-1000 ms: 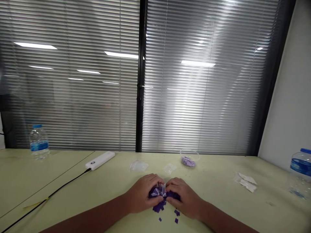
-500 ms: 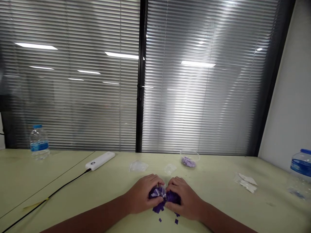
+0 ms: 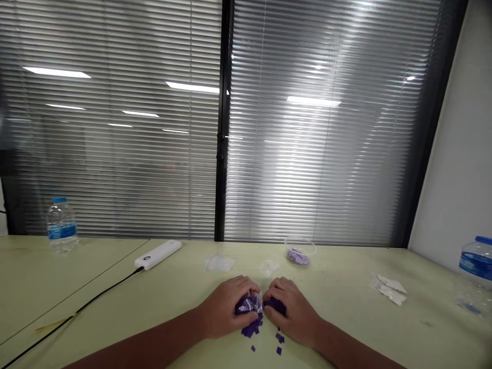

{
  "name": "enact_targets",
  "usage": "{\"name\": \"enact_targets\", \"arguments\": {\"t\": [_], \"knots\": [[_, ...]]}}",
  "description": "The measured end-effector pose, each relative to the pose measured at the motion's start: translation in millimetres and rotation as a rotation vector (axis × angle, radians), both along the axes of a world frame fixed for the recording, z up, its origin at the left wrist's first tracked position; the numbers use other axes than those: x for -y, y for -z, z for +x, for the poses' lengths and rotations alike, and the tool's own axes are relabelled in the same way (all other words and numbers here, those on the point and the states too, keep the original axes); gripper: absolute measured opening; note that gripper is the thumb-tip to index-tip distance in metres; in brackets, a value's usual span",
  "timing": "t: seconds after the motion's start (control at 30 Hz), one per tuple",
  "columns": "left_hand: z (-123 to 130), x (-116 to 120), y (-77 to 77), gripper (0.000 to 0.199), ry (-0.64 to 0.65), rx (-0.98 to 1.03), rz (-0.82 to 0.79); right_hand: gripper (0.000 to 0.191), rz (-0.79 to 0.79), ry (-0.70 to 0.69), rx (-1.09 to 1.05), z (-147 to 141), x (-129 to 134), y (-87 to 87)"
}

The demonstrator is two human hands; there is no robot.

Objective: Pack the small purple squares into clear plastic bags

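Note:
My left hand is closed round a clear plastic bag with dark purple pieces in it. Close beside it on the right, my right hand has its fingers curled round a bunch of dark purple pieces. The bag's mouth lies between the two hands. Below the left hand's thumb, a small heap of purple squares rests on the table. A few loose squares lie nearer the front edge, under the right hand.
Behind the hands are two clear plastic pieces and a clear round bowl with light purple pieces. A white cabled device and a bottle stand left. Torn white packets and another bottle are at right.
The right hand's fingers have closed further round the purple pieces, and its thumb has moved up. More loose squares show below that hand. The left hand has hardly moved.

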State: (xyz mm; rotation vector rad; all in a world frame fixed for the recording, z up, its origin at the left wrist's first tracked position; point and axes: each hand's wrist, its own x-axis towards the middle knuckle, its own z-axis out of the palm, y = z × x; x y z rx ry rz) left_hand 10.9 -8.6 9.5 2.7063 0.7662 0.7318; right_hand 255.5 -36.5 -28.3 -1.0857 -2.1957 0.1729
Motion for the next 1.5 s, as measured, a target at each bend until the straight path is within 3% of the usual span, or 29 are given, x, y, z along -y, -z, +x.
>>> {"name": "enact_targets", "arguments": {"t": [0.13,0.27,0.4,0.7,1.5], "knots": [[-0.9,-0.3,1.2,0.038,-0.001,0.006,-0.002,0.010,0.005,0.129,-0.007,0.0,0.4,1.7],[-0.9,-0.3,1.7,0.040,-0.010,0.006,-0.014,0.014,-0.019,0.171,0.016,-0.3,0.3,2.3],[-0.6,-0.6,1.6,0.038,0.002,0.006,-0.005,0.017,-0.071,0.135,0.030,-1.2,0.5,0.1],[-1.3,-0.9,0.1,0.037,0.005,-0.004,-0.011,0.003,-0.047,0.067,0.003,-0.1,-2.9,3.3],[-1.2,-1.6,2.8,0.037,0.018,0.024,-0.020,0.009,0.065,-0.072,-0.028,1.0,-4.2,5.4]]}}
